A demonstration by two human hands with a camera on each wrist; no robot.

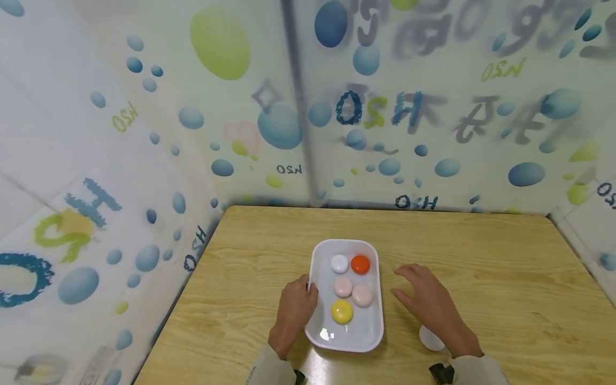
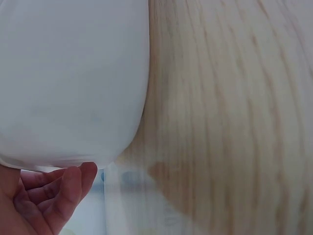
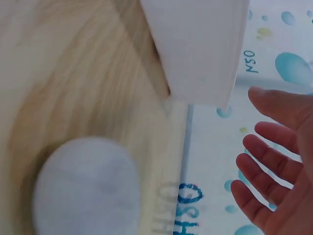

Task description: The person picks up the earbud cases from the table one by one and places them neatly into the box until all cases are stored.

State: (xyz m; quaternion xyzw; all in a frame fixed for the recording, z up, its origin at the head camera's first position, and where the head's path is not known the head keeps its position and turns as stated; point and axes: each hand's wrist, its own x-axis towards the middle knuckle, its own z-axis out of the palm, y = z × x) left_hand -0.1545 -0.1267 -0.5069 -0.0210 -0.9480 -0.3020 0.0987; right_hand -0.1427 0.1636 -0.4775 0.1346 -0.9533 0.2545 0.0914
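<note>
A white tray point(image 1: 344, 337) with a raised rim lies on the table. In it sit round, smooth, domed pieces: a white one point(image 1: 339, 263), an orange-red one point(image 1: 360, 264), two pale pink ones point(image 1: 343, 286) that look close together, and a yellow one point(image 1: 341, 311). My left hand point(image 1: 294, 307) grips the tray's left wall; the left wrist view shows curled fingers point(image 2: 73, 191) at the edge. To the right of the tray, apart from it, my right hand point(image 1: 428, 299) is held above the table with fingers relaxed and nothing in them.
A round white piece point(image 1: 431, 339) lies on the wooden table point(image 1: 231, 299), partly covered by my right wrist in the head view. Walls with blue and green bubble prints point(image 1: 280, 126) border the table's back and sides.
</note>
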